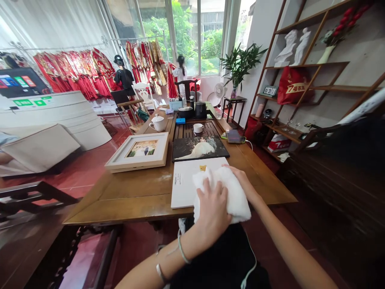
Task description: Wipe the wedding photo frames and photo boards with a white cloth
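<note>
A white panel (184, 182), perhaps an album or picture board, lies flat at the table's near edge, with small dark print on its left and a yellow mark near its top. Over its right half spreads a fluffy white towel (237, 200). My left hand (212, 202) presses down on the towel, its fingers bent into the cloth. At the panel's far right corner, my right hand (239, 173) holds the edge; some of its fingers are hidden behind the towel. Just beyond lies a dark photo panel (201, 147) showing a white gown.
On the wooden table (135, 202) are a white-framed photo (136, 151), a lidded white cup (157, 123), a small cup (197, 128) on a slatted tea tray, and a phone-like device (236, 136) with a cable. Shelves stand right; two people are near hanging red garments.
</note>
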Action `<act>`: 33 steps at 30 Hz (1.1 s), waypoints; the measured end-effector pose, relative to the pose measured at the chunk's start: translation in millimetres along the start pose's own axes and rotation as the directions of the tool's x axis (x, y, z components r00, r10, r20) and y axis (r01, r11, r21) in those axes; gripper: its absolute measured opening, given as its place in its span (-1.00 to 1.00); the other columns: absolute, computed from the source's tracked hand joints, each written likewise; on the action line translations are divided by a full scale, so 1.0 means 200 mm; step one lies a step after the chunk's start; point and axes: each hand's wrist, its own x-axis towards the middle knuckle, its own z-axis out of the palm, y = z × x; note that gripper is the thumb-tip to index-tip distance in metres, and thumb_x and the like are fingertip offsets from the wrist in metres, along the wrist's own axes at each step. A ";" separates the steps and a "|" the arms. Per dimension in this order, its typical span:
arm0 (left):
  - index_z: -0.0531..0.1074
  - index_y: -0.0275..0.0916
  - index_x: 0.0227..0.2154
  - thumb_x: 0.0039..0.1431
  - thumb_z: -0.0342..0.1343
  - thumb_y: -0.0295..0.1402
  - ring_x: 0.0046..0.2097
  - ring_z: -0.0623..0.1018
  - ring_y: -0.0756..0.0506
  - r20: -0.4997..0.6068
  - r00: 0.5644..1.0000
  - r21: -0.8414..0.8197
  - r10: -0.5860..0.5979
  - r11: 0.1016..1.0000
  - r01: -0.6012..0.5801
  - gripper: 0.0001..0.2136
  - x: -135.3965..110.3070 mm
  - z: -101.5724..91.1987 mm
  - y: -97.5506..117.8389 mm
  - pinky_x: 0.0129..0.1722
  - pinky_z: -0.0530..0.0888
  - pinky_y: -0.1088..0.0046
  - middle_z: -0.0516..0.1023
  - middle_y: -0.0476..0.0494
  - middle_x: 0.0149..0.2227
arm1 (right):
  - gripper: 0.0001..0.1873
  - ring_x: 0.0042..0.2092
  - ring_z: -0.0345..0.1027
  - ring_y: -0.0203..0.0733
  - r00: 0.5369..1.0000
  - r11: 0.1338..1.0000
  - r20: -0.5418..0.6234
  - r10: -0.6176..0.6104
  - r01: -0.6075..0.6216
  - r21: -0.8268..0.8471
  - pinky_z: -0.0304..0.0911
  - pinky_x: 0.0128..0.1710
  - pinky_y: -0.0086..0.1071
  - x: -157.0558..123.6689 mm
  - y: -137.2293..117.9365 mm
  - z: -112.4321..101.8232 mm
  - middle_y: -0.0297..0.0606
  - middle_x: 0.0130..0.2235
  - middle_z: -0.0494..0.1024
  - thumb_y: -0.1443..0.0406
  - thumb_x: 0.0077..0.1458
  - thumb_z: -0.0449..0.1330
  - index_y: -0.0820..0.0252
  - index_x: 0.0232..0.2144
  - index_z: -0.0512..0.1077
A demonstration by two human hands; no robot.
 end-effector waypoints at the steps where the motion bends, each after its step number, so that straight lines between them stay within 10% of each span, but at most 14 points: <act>1: 0.33 -0.16 0.02 -0.06 0.22 -0.27 0.18 0.13 -0.49 0.004 1.000 -0.006 0.000 1.000 0.000 -0.49 -0.02 0.00 0.00 -0.04 0.34 -0.14 0.26 -0.22 0.16 | -0.60 0.08 0.41 -0.12 1.000 1.000 -0.013 -0.002 0.002 0.012 0.26 0.12 -0.22 0.00 0.02 0.00 -0.19 0.03 0.55 0.39 0.05 0.00 0.18 -0.12 0.53; 10: 0.26 -0.02 0.13 -0.02 0.10 -0.33 0.17 0.18 -0.37 0.089 0.995 -0.035 0.039 0.999 -0.036 -0.44 0.01 -0.05 -0.21 -0.04 0.38 -0.03 0.22 -0.06 0.25 | -0.56 0.14 0.35 -0.02 0.995 0.987 0.072 -0.064 0.074 -0.145 0.21 0.18 -0.10 0.01 0.00 0.00 -0.08 0.05 0.52 0.47 -0.02 0.05 0.20 -0.12 0.55; 21: 0.30 -0.09 0.09 0.07 0.08 -0.24 0.14 0.21 -0.37 -0.038 0.998 0.015 -0.055 0.998 0.056 -0.53 0.42 0.01 -0.36 -0.03 0.34 -0.07 0.31 -0.12 0.18 | -0.52 0.16 0.32 -0.01 0.996 0.972 0.068 -0.052 0.066 -0.224 0.17 0.20 -0.12 0.01 -0.01 0.01 -0.12 0.10 0.48 0.47 0.06 -0.05 0.20 -0.06 0.53; 33: 0.34 -0.14 0.00 0.03 0.10 -0.27 0.12 0.19 -0.40 -0.059 0.998 0.011 -0.025 1.000 0.025 -0.59 0.29 0.02 -0.21 -0.07 0.34 -0.06 0.34 -0.18 0.10 | -0.51 0.00 0.44 -0.02 0.987 0.987 0.129 -0.095 0.110 -0.115 0.34 -0.07 -0.29 0.00 -0.09 -0.02 -0.15 0.03 0.55 0.50 -0.06 -0.01 0.19 -0.13 0.54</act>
